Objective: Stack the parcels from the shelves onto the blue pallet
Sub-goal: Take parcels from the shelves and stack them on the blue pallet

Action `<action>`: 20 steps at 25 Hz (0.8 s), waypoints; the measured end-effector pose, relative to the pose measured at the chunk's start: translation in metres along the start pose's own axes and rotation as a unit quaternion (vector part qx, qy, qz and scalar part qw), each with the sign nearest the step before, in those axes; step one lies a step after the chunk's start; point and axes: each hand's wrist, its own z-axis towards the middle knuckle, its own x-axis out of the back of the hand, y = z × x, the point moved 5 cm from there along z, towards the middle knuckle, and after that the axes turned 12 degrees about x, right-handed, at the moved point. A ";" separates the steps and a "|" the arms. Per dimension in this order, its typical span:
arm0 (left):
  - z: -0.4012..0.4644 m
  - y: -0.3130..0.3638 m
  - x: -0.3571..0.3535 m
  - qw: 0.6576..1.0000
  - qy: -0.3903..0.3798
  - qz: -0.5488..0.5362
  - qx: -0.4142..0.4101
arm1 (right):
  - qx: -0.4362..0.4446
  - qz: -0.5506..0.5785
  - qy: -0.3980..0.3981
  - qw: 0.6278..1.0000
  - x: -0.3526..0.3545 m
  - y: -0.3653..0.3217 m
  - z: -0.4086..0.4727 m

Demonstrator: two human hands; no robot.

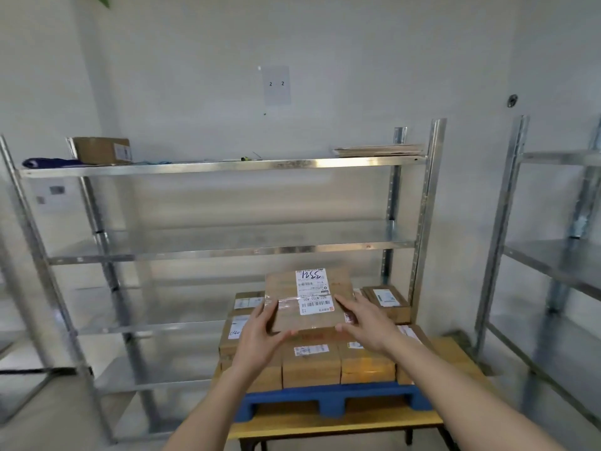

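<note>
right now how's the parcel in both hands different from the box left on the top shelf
The held parcel sits atop the stack on the blue pallet, gripped by the left hand and right hand; the shelf box stands alone, untouched. The held parcel's labels face up, the shelf box's sideways. Both are brown cardboard.

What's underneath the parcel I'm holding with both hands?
Under the held parcel sit stacked brown parcels on the blue pallet. The parcel tops directly beneath it are covered, so they can't be seen.
</note>
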 end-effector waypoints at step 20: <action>0.105 -0.180 -0.126 0.983 -0.129 0.029 0.124 | -0.078 0.086 -0.136 0.984 -0.185 0.120 0.091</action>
